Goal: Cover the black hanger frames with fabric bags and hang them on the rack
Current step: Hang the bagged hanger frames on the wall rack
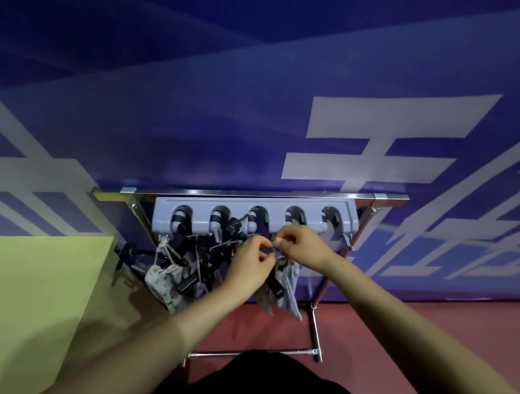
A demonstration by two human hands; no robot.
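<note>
The fabric bag point(288, 285) we are working on is hanging just below our grip, a pale grey pouch drooping under the grey rack point(255, 217) with what looks like a black frame point(277, 284) poking out beside it. We are pinching its light drawstring point(278, 241) between thumb and forefinger of the right hand point(303, 247), and the left hand point(251, 266) is closing its fingertips on the same cord right next to that pinch, so both hands are grasping the string and neither is holding the bag itself. We are judging that this is the tying or looping of the cord, close under the fourth hook from the left. To do it well, we are keeping the two pinches touching or nearly so, since a short length of cord between them is easier to steer than a slack one. We are letting the bag's weight hang straight down from the grip so that the cord stays taut. Left of our grip a tangle of black frames and cords is crowding in, along with a patterned bag point(163, 282) farther left; we are minding that our string is not catching on any of them. Whether a knot is already formed we cannot tell, as the fingers hide it.
</note>
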